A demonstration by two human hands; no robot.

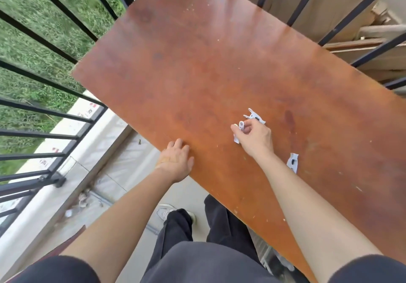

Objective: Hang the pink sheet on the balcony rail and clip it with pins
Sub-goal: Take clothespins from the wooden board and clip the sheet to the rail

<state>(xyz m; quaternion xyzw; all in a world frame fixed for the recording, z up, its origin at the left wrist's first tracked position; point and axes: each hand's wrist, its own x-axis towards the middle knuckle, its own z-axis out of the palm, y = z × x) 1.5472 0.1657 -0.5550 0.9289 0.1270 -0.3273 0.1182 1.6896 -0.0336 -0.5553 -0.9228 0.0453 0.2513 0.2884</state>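
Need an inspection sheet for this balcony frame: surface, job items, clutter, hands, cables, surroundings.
Surface: brown wooden table, scuffed, with pale specks.
Job's things: three white pins. The held pin is in the right hand, the far pin lies just beyond its fingers, and the near pin lies beside the right forearm. Pink sheet not in view.
Clutter: debris on the floor by the rail's base.
Hands: left hand rests on the table's edge; right hand pinches the held pin.
Cables: nothing seen.
Surroundings: black rail, grass beyond it, cardboard boxes behind the far bars.
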